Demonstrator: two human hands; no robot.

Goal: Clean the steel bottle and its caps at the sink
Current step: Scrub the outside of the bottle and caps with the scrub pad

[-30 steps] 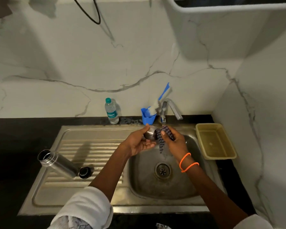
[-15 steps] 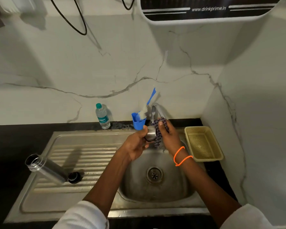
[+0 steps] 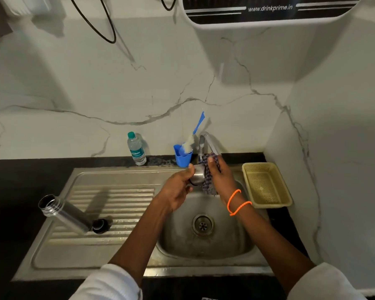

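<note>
Here the step in hand looks like wiping one of the caps: the left hand curls its fingers and thumb round a small steel cup-shaped cap, and the right hand clamps a dark checked cloth against it, over the bowl of the stainless steel sink, just below the curved steel tap. Whether water runs I cannot tell.

The open steel bottle lies on its side on the ribbed draining board at the sink's left edge. Its long axis runs diagonally, the threaded mouth pointing to the far left corner and its base toward the bowl. A small black round cap sits touching, or just beside, that base.

By my judgement the task is partway: this cap is under the cloth, while the bottle and black cap wait on the board. The next move likely calls for turning the steel cap so the cloth reaches all round, then setting it down and reaching left for the bottle.
</note>
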